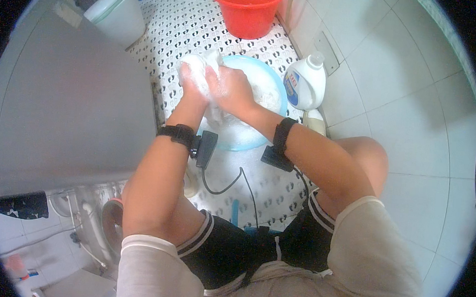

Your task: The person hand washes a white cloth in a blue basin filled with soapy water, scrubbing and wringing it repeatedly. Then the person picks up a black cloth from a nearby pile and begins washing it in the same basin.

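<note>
A wet white cloth [200, 65], covered in suds, is bunched between my two hands above the left part of a light blue basin [283, 91]. My left hand [189, 84] is closed around the cloth's left side. Close beside it, my right hand [232, 91] grips the cloth from the right, fingers curled in. Part of the cloth hangs down below the hands toward the basin. White foam and more pale, soapy material lie in the basin, too blurred to tell apart. The fingertips are partly hidden by cloth and foam.
Right of the basin stands a white detergent bottle [309, 82], close to the tiled wall [409, 104]. A red bucket [249, 17] is beyond the basin. A large grey panel [72, 100] fills the left side. Cables [221, 192] hang from the devices on my wrists.
</note>
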{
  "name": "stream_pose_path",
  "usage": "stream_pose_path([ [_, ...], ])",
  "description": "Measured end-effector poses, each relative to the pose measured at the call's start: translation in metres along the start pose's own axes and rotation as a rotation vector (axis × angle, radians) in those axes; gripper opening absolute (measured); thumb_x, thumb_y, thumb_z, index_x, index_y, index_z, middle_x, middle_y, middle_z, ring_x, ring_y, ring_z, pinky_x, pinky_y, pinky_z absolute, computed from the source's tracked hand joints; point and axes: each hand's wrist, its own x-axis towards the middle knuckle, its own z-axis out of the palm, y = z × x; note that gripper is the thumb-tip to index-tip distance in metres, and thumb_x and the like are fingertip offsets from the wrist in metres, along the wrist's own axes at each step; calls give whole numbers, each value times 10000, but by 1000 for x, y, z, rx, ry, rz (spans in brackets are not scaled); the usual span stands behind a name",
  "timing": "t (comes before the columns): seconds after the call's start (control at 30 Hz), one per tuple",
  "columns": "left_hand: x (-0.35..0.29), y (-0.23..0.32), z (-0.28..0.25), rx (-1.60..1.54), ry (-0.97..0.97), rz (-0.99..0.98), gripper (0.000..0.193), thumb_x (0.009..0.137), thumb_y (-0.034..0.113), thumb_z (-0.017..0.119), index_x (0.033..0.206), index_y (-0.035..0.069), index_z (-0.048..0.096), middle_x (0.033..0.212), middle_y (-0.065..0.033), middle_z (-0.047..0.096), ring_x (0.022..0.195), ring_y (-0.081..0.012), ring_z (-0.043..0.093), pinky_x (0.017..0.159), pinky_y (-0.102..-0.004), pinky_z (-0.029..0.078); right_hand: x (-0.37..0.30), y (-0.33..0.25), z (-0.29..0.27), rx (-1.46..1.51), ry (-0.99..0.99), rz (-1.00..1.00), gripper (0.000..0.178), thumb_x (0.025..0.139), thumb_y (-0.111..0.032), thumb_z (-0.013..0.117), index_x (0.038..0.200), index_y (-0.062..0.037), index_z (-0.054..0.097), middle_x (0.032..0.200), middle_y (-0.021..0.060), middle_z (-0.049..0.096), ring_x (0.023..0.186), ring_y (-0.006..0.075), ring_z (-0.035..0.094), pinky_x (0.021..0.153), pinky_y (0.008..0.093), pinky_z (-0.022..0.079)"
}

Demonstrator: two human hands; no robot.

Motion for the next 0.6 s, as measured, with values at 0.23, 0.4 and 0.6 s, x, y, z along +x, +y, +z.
stream_pose_path([
  [0.23, -4, -6, 28, 135, -43, -65, 576, 906, 461, 285, 1144, 56, 619, 1133, -173, 639, 1056, -352, 609, 980, -490, 470, 29, 56, -18, 6, 134, 78, 512, 968, -393, 461, 831, 60, 657, 784, 311, 635, 781, 476, 633, 732, 542, 497],
  [0.4, -17, 28, 46, 89, -87, -27, 588, 891, 437, 312, 1162, 10, 612, 1173, -209, 626, 1095, -393, 592, 1011, -517, 446, 7, 84, -27, 138, -184, 6, 873, 785, -636, 660, 1270, 65, 472, 1272, 318, 532, 1165, 422, 538, 1008, 441, 410],
  [0.6, -28, 16, 65, 4, -142, -14, 599, 889, 423, 309, 1186, -5, 605, 1200, -225, 618, 1117, -424, 577, 1030, -550, 425, -40, 119, -14, 186, -404, -156, 1018, 641, -563, 822, 1395, -5, 424, 1378, 258, 486, 1240, 393, 508, 1071, 411, 379],
])
